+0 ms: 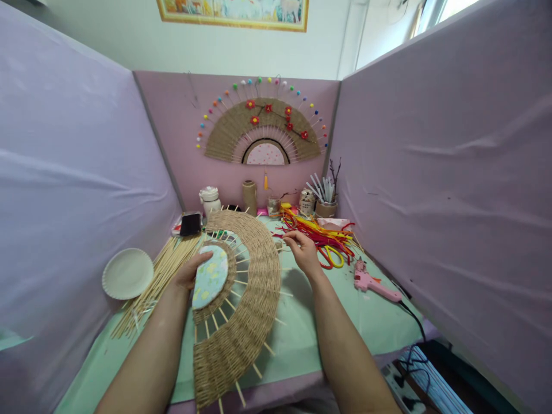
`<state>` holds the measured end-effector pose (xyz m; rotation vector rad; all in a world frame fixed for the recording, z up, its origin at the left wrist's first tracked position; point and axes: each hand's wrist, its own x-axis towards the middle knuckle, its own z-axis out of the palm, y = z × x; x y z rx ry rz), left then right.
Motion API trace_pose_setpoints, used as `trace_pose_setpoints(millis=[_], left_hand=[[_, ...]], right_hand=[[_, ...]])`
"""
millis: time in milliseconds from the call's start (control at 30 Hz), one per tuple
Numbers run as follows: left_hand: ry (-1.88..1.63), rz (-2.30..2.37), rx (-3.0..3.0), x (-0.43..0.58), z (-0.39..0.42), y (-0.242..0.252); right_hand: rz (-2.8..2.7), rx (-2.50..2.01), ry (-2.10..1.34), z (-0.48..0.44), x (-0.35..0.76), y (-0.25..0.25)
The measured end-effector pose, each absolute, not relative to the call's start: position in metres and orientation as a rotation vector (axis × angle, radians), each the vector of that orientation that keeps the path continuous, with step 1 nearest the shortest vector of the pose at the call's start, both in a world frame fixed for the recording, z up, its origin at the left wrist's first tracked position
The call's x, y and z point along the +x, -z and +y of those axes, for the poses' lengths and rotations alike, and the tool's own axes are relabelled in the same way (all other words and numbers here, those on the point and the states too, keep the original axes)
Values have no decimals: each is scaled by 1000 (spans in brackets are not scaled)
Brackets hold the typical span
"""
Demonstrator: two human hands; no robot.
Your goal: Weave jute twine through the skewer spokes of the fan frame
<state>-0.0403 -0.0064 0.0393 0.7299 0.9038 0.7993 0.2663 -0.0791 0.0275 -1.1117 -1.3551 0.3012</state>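
Note:
My left hand (190,273) grips a half-round woven fan (263,270) by its inner edge, thumb on the pale blue-green patterned half-disc (211,279). The fan stands turned on its side, its curve to the right, with a broad band of brown twine woven over thin sticks whose tips poke out past the rim. Just off the fan's upper right edge is my right hand (304,253), thumb and forefinger pinched together. What lies between those fingertips is too small to make out. A small brownish piece (278,245) shows beside them, near the rim.
Thin wooden sticks (161,270) and a white plate (127,273) lie left. Red and yellow fuzzy stems (310,233) and a corded pink glue gun (373,283) lie right. Jars and a twine spool (249,196) line the back, below a decorated fan (224,126). Lilac partitions enclose the table.

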Motion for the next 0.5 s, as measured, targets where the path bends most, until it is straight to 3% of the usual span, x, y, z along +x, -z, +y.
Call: trace_pose_setpoints(millis=[500], left_hand=[[-708, 986, 706, -34, -16, -47]], right_hand=[[-1282, -1086, -256, -81, 269, -28]])
